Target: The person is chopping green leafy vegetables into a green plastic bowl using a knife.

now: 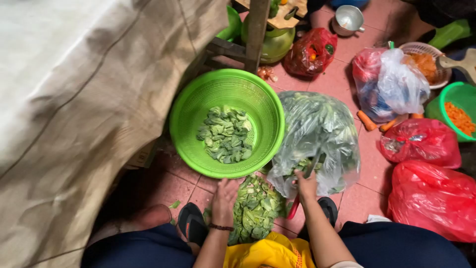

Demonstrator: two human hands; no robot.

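Observation:
A bright green perforated basket (188, 99) stands on the tiled floor and holds a small heap of chopped green leaves (225, 134). In front of it lies a pile of chopped greens (255, 208). My left hand (224, 198) rests flat on the left side of that pile. My right hand (306, 184) grips a knife (312, 166) with a red handle, its blade reaching into the mouth of a clear plastic bag of leafy greens (320, 129).
Red plastic bags (434, 196) lie at the right, with a clear bag (396, 82), loose carrots (367, 120) and a green bowl of grated carrot (458, 114). A beige cloth (84, 109) covers the left. A wooden post (256, 32) and a metal cup (347, 20) stand behind.

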